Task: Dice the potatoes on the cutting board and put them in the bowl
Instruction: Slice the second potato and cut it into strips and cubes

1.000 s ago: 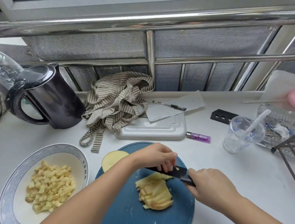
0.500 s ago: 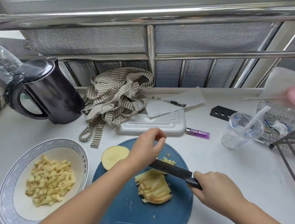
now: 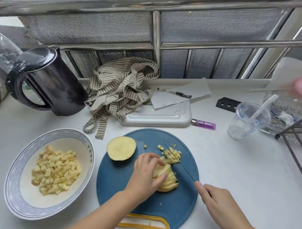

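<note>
Porcelain bowl (image 3: 15, 164), at 9 o'clock from the board, holds a heap of potato cubes (image 3: 55, 175); that portion is delivered.

Blue cutting board (image 3: 153, 209) carries three lots. An uncut potato half (image 3: 121, 147) lies cut face up at 10 o'clock. A fanned stack of potato slices (image 3: 168, 183) sits near the centre. Loose cubes (image 3: 172, 154) lie at 1 o'clock.

Left hand (image 3: 145, 172) is curled over the slices, finger and thumb pinning them. Right hand (image 3: 219, 204) is wrapped round the handle of the knife (image 3: 178, 162), forefinger laid along it.

Orientation: the stack's long axis runs roughly 11 to 5 o'clock, its cut end toward the cubes. The blade, seen edge-on, runs about 10 to 4 o'clock with its tip among the cubes, so it stands nearly parallel to the stack, not square across it.

Risks, as judged:
- The left forefinger lies near the blade; a cut taken before it is tucked back could nick it.
- The slices are fanned and only lightly pinned; a downward press could make them slide and give uneven cubes.
- Cubes at 1 o'clock sit near the rim and could be knocked onto the counter.
</note>
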Demonstrator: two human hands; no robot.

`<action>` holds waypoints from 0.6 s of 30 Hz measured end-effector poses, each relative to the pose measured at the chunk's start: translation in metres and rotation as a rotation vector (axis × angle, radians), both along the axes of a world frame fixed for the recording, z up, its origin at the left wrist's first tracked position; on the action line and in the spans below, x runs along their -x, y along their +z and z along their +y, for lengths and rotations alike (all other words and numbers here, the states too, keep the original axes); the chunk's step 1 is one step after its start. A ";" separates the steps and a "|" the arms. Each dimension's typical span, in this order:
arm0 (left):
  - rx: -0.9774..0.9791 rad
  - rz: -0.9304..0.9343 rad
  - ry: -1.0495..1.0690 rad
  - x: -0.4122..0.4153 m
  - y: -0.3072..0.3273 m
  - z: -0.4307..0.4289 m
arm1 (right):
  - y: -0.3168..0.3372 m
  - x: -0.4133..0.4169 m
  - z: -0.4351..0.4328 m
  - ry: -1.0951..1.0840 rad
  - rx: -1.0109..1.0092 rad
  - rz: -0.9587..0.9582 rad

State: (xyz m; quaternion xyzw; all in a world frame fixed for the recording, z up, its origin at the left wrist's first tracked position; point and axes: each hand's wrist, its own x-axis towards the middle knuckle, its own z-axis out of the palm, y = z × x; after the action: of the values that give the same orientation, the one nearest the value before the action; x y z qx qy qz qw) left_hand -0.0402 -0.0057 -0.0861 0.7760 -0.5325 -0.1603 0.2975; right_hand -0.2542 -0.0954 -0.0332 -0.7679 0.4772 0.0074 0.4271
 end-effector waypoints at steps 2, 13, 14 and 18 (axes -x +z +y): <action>-0.007 0.019 0.007 -0.001 -0.001 -0.004 | -0.001 0.000 0.002 -0.028 0.002 -0.022; 0.046 0.049 0.015 0.000 -0.003 -0.001 | 0.006 -0.006 0.029 -0.101 -0.057 -0.108; 0.064 0.039 0.022 0.003 -0.003 0.000 | 0.006 -0.007 0.033 -0.105 -0.061 -0.110; 0.101 -0.011 0.075 0.017 -0.008 0.002 | 0.005 -0.011 0.047 -0.078 -0.050 -0.087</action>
State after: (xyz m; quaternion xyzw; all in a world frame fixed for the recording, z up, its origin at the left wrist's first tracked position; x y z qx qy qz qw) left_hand -0.0574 -0.0033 -0.0940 0.7803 -0.5122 -0.1175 0.3391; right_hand -0.2429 -0.0483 -0.0281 -0.7376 0.4874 -0.0307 0.4664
